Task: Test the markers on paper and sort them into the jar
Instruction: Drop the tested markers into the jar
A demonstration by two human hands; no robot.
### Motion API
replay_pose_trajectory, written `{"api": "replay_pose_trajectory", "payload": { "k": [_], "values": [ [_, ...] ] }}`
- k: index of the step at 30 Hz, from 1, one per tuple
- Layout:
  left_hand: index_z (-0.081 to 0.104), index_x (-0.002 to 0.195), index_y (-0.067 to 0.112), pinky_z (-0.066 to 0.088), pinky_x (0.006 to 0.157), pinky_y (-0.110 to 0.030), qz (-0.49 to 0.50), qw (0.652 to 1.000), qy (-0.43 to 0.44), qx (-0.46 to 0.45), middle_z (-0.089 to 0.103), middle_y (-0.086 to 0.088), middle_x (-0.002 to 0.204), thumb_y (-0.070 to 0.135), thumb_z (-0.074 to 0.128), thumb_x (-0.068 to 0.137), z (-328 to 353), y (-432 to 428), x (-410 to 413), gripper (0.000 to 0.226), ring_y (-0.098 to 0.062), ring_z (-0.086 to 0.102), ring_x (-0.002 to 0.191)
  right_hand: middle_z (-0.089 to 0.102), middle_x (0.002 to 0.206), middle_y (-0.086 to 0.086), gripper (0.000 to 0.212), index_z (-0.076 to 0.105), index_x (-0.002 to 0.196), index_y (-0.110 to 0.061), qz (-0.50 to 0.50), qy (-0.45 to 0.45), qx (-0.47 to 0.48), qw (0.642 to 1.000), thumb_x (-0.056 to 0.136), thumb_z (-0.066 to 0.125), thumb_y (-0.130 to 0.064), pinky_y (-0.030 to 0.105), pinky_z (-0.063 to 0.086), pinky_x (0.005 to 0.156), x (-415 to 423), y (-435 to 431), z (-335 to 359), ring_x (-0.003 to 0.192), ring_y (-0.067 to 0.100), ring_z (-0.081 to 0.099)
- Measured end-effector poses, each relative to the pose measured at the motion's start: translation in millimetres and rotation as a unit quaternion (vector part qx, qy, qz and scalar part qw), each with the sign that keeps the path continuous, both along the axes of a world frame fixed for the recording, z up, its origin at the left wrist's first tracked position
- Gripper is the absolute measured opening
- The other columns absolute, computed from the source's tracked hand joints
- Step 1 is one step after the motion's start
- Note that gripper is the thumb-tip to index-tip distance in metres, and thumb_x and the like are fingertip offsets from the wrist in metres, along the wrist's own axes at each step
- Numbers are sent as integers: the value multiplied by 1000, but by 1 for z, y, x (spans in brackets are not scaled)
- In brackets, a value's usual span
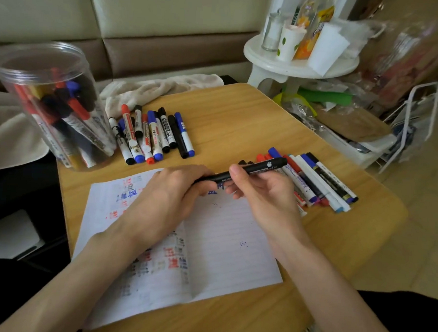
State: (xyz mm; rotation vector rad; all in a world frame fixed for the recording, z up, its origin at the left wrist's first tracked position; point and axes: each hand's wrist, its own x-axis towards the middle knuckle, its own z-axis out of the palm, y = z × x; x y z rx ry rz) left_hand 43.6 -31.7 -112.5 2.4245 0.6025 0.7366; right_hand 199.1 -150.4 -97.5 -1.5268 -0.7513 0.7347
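Observation:
Both my hands hold one black marker above the lined paper. My left hand grips its left end, which is hidden under the fingers. My right hand pinches the barrel with thumb on top. The paper carries red, blue and black scribbles. A clear plastic jar with several markers inside stands at the table's far left. One pile of markers lies beside the jar, another pile lies right of my right hand.
The wooden table has rounded corners. A beige cloth lies at its far edge. A white stool with cups and bottles stands at the back right, with bags and a wire rack beside it.

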Motion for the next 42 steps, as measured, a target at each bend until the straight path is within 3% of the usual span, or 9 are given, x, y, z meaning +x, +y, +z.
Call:
{"api": "replay_pose_trajectory", "payload": {
  "k": [5,9,12,17,21,24,29,35,42],
  "values": [
    [61,84,32,39,61,-16,-15,999,6,-33,58,14,68,30,55,103,9,2,1,20,-6,57,66,80,87,4,24,78,96,-8,20,-18,9,1000,93,74,-31,24,60,84,2,-3,6,87,15,77],
    [70,94,29,49,66,-24,41,995,31,-87,66,13,76,34,52,103,10,22,-21,20,-8,63,75,80,94,7,26,75,104,-7,-105,42,62,992,94,71,-31,28,61,89,33,-8,22,94,20,77],
    [69,100,33,52,70,-23,24,995,31,-96,69,16,86,48,48,97,11,14,-26,26,-5,66,82,79,85,3,22,75,99,-8,-148,-9,63,987,98,70,-30,23,60,77,42,-7,23,83,15,76],
    [67,113,35,53,79,-34,20,997,72,-7,68,24,102,49,49,100,1,-4,-24,26,0,62,89,73,73,3,11,74,100,-10,-93,-3,40,995,100,69,-19,22,52,59,14,3,-5,62,12,64],
    [66,111,36,53,78,-35,22,998,55,-5,68,23,101,48,51,99,-1,-3,-26,23,-2,61,91,73,72,11,11,74,96,-6,-72,-18,37,997,99,70,-16,22,51,53,11,4,-11,57,15,63],
    [66,110,37,52,77,-32,25,998,55,-6,66,25,97,49,52,99,-2,-3,-27,21,0,60,89,75,74,12,18,74,89,-1,-71,-12,17,997,97,73,-18,24,52,55,9,7,-18,59,17,66],
    [67,110,36,53,75,-31,21,998,51,-15,67,24,96,52,51,98,-4,-1,-27,26,-1,62,87,75,75,2,4,77,95,-10,-65,11,27,997,92,78,-13,20,51,58,5,12,-22,62,12,65],
    [68,109,36,53,72,-30,33,999,34,-27,67,24,91,54,51,97,-7,1,-25,27,-2,63,82,77,81,-1,8,76,98,-18,-78,-113,13,990,91,78,-16,34,59,71,5,18,-36,73,17,71],
    [69,109,36,42,66,-17,41,998,29,-25,66,24,87,54,52,96,-8,2,-25,28,3,60,77,77,80,1,9,75,99,-17,-77,-112,25,990,90,78,-15,37,61,73,7,17,-39,72,19,71]
  ]
}}
